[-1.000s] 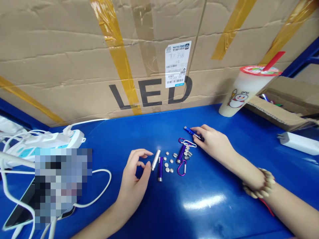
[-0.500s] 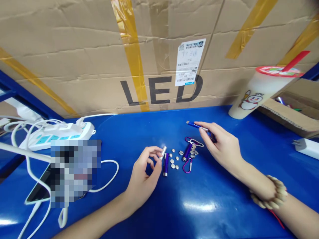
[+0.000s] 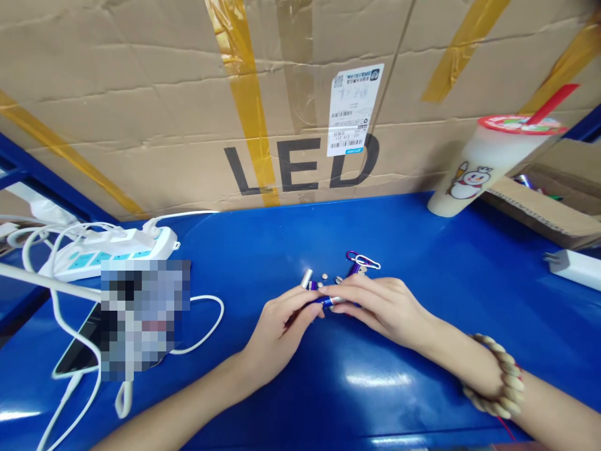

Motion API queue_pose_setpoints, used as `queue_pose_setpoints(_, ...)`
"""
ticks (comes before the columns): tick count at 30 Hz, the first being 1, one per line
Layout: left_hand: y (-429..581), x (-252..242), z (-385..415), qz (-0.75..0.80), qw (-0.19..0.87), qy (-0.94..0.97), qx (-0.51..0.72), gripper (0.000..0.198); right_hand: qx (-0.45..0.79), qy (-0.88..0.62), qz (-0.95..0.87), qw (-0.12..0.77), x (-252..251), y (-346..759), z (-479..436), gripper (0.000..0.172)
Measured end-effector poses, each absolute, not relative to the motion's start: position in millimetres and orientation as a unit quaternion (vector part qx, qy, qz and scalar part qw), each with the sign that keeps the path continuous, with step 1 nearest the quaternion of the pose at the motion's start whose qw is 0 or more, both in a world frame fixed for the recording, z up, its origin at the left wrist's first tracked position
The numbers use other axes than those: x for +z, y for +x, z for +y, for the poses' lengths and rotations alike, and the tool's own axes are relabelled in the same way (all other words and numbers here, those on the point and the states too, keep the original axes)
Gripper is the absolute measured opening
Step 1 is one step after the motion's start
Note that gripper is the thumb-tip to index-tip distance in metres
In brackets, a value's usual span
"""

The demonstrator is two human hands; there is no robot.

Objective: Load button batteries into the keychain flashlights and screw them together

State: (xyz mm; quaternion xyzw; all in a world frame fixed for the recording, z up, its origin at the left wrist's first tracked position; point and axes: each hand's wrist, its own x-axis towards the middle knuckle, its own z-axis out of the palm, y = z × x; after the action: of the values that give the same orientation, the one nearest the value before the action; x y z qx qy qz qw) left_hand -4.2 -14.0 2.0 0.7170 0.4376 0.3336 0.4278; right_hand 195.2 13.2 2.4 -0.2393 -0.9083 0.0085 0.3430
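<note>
Both hands meet over the blue table [image 3: 263, 250], on a small blue metal tube that looks like a mini keychain flashlight [image 3: 327, 302]. My left hand [image 3: 272, 326] pinches its left end between thumb and fingers. My right hand [image 3: 392, 307] is closed around the silver part at its right end. A short silver cylinder [image 3: 306, 278] sits just beyond my left fingers; I cannot tell if they touch it. Behind the hands are button cells [image 3: 325, 276], a partly hidden purple tube [image 3: 312, 285], and another purple tube with a carabiner clip [image 3: 369, 260].
A large taped cardboard box [image 3: 178, 113] stands along the back. At left are a white power strip [image 3: 157, 247], looping cables [image 3: 223, 313] and a phone [image 3: 77, 351]. To the right stand a drink cup [image 3: 488, 160], an open carton [image 3: 539, 210] and a white adapter [image 3: 577, 272].
My right hand has brought the blue flashlight down and left to my left hand. My left fingers have moved from the silver cylinder onto the flashlight's end.
</note>
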Motion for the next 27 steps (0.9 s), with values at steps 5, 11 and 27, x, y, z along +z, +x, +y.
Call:
queue_pose_setpoints(5, -4, 1, -13, 0.442, 0.403, 0.721, 0.350, 0.024, 0.040, -0.262, -0.904, 0.336, 2, 205, 17, 0.038)
queue_pose_setpoints(11, -6, 4, -13, 0.484, 0.422, 0.671, 0.370, 0.029, 0.015, -0.248, -0.901, 0.357, 3, 209, 17, 0.035)
queue_pose_setpoints(27, -10, 6, -10, 0.519, 0.465, 0.568, 0.437, 0.041, 0.063, -0.271, -0.880, 0.385, 1, 208, 17, 0.024)
